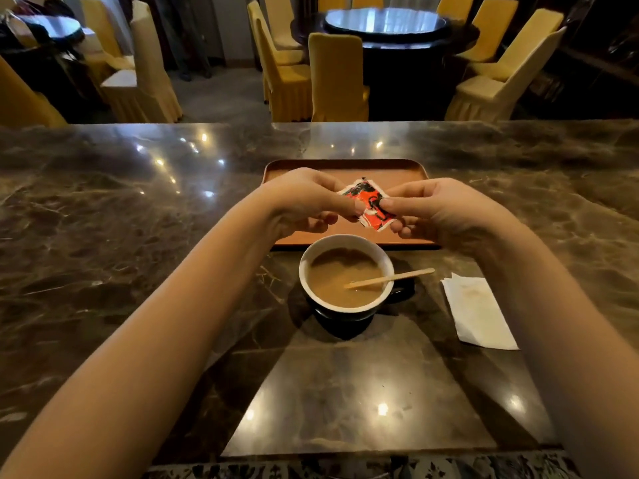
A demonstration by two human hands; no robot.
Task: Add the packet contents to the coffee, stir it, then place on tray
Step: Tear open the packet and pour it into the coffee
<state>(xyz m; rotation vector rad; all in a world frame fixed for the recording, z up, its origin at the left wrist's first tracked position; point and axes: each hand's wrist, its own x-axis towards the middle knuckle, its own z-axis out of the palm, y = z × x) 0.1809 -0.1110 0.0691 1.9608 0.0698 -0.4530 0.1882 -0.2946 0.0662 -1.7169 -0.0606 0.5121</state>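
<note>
Both hands up over the far side of the cup (345, 278). Left hand (304, 202) and right hand (439, 212) each pinch one edge of the small red-and-black packet (370, 207), thumbs on top, fingers curled under. Packet held between them, above the near edge of the tray (345, 165), just beyond the cup. Cannot tell whether it is torn open yet; no powder seen falling.

Cup sits on the worktop (138, 202), just short of the tray, not on it. Holds light brown coffee, nearly full. Wooden stirrer (390, 279) already rests in the cup, tip in the liquid, handle leaning over the rim to the right.

White napkin (479, 314) lies flat right of the cup, well apart from it.

Tray bare as far as visible beyond the hands.

Judgement: early stage. Packet in hand, probably at the opening step. Pouring, stirring, and moving the cup onto the tray all appear left to do.
</note>
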